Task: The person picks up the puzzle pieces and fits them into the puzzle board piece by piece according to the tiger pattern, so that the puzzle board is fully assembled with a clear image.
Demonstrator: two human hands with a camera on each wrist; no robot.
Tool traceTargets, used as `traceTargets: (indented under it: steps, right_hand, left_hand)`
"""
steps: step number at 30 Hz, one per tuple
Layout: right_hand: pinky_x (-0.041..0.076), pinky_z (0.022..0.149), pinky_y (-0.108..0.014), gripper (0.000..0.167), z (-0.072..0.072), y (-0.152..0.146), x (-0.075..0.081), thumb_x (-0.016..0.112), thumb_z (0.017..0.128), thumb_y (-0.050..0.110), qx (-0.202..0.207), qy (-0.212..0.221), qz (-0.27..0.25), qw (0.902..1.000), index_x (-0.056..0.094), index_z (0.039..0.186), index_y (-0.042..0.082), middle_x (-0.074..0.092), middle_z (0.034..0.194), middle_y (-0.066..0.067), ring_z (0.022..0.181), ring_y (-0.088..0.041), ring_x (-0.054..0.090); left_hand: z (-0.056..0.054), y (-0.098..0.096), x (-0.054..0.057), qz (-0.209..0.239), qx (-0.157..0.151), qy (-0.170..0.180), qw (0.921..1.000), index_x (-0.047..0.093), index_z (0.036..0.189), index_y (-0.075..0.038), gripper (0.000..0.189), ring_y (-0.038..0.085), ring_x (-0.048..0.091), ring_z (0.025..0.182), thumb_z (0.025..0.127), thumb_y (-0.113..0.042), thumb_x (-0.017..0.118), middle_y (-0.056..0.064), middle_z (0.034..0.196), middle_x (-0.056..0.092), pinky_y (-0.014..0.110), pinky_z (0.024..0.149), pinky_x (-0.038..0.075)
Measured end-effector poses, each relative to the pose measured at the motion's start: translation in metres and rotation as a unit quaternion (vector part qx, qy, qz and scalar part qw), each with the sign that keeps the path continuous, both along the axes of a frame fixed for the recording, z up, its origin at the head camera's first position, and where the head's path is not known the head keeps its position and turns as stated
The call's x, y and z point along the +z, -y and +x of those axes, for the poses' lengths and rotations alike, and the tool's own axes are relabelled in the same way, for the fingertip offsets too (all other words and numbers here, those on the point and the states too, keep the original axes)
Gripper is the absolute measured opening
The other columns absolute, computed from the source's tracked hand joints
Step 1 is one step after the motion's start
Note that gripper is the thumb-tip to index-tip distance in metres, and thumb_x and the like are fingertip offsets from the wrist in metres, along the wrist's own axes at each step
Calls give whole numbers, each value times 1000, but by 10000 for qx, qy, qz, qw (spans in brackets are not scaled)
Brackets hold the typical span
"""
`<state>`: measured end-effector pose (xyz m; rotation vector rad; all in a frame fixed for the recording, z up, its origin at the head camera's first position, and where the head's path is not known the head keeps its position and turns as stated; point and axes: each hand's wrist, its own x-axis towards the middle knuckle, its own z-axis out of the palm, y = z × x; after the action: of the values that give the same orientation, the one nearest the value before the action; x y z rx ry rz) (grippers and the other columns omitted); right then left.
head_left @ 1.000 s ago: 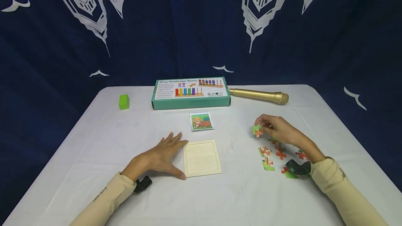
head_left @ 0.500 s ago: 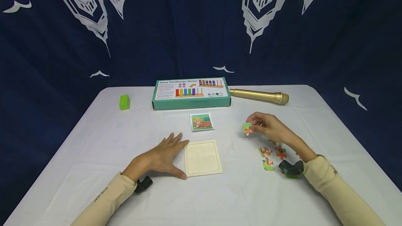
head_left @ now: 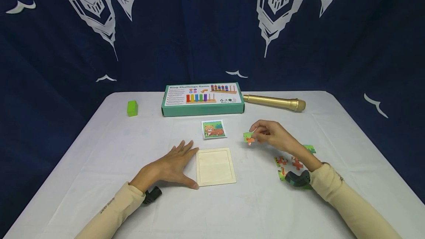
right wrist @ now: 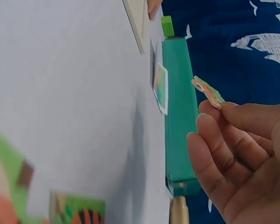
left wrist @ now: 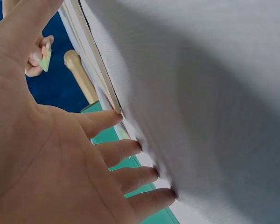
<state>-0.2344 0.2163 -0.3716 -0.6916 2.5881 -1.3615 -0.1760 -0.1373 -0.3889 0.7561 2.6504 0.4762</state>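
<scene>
The right hand (head_left: 270,135) pinches one small flat jigsaw piece, printed green and orange (head_left: 248,138), between thumb and fingertips. The piece is held clear of the white cloth-covered table (head_left: 199,213), to the right of the square white-bordered picture card showing an orange striped animal (head_left: 214,129) and beyond the far right corner of the cream-coloured square flat tray with a raised border (head_left: 216,167). The left hand (head_left: 174,165) grasps nothing; its fingers are extended and spread, with the thumb and index finger at the tray's left edge. The tray lies flat, nearer the person than the card. Loose green-and-orange jigsaw pieces (head_left: 297,163) lie to the right of the tray, partly hidden by the right forearm and the black wrist-mounted device (head_left: 297,178). At the rear of the table are a bright green rectangular block (head_left: 132,108), a green-sided rectangular game box with a white printed top (head_left: 203,99) and, at that box's right end, a gold-coloured microphone (head_left: 275,101). A navy curtain with white printed motifs (head_left: 206,32) forms the background.
</scene>
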Motion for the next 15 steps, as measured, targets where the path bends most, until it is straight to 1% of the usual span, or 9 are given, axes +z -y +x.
traceTargets:
  steps: [6,10,12,15]
  right_hand:
    - [56,66,-33,16,2,15,-3,63,92,7,241,178,-269,9992,58,105,-2,69,84,-19,73,-32,65]
    - [56,65,-35,17,4,27,-5,62,92,6,376,264,-404,9981,57,106,-2,69,82,-18,72,-32,64]
    - [56,65,-33,16,4,33,-7,61,92,5,442,290,-481,9974,57,106,-1,69,82,-17,73,-32,65]
    - [56,65,-33,16,5,42,-8,60,92,4,561,385,-590,9959,56,107,-2,68,83,-19,73,-30,64]
  left_hand:
    - [0,0,0,-8,-1,-25,10000,28,151,-6,116,39,2,146,63,-63,79,17,159,11,56,116,9]
    - [0,0,-1,8,30,-49,10000,29,150,-6,116,39,2,146,63,-63,79,17,159,11,56,116,9]
    - [1,0,-1,-10,38,-66,10000,29,150,-7,116,39,1,146,63,-63,79,17,159,11,55,116,9]
    - [1,0,-2,-63,48,-93,9999,28,151,-8,116,38,1,146,63,-64,79,16,159,10,54,116,8]
